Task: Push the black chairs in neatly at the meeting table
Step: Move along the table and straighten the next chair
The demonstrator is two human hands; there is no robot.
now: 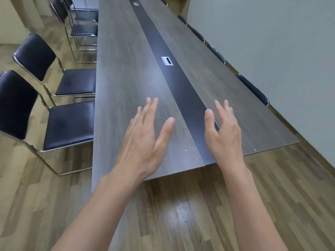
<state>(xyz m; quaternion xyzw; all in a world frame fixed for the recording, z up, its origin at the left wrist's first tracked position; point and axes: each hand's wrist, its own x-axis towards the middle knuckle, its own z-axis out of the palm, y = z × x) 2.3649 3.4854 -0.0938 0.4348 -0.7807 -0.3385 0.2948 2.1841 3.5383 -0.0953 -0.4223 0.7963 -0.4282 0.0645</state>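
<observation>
Soft, even indoor light fills the view, bright enough to read wood grain. A pale sheen lies on the counter (126, 73) toward 12 o'clock, and a white glare patch sits on the floor (178, 212) near 6 o'clock. Shadows are faint. Wide-angle distortion bends straight lines at the edges, and the chairs (68, 124) at 9 o'clock look slightly smeared.

Counting the room

One long meeting table (126, 73) — four black chairs on its left side (68, 124), five chair backs (253, 88) showing on its right — two socket plates (167, 61) in the dark strip, and two hands (145, 138).
</observation>
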